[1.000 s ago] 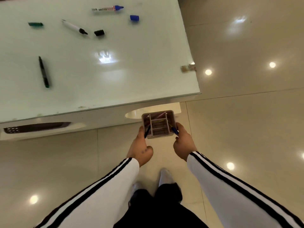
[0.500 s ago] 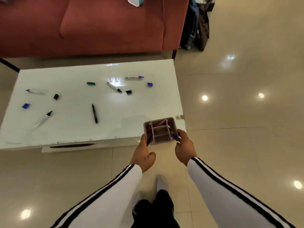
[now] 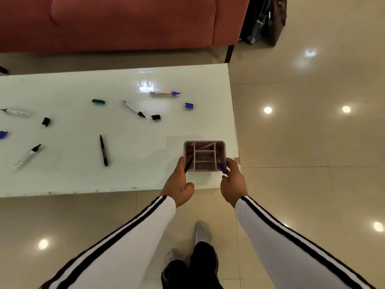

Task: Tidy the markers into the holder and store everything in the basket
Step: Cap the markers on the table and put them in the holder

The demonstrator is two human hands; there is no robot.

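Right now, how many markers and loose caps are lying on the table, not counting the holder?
Markers: 5
Loose caps: 5
Total: 10

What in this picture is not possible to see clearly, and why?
Head view:
Blue cap: cut by left edge.
Label print on white blue-tipped marker: too small.
Base of pink square divided holder: hidden by its walls, left hand and right hand; resting on white glossy table or lifted, unclear.
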